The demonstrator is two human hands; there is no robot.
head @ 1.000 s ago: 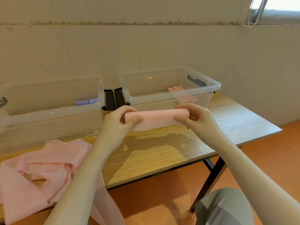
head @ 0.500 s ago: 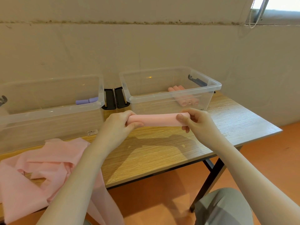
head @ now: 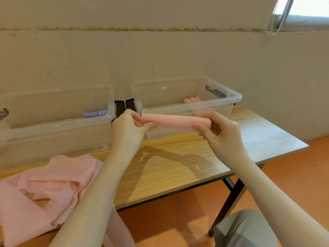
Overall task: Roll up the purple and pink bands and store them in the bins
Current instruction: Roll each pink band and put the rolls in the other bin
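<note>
A rolled pink band (head: 173, 122) is held level in the air, in front of the right clear bin (head: 229, 104). My left hand (head: 130, 129) pinches its left end and my right hand (head: 220, 131) pinches its right end. Inside the right bin lie pink rolls (head: 193, 101). The left clear bin (head: 57, 125) holds purple rolls (head: 96, 114). A heap of loose pink bands (head: 46, 189) lies on the table's near left and hangs over the edge.
Both bins stand side by side at the back of the wooden table (head: 178, 168), close to the wall, their black latches (head: 123, 106) between them. The table's right edge and black legs (head: 229, 196) border an orange floor. My knee (head: 245, 229) is at the lower right.
The pink band went from half-rolled with a flap hanging to a tight roll. Both hands lifted it a little toward the right bin.
</note>
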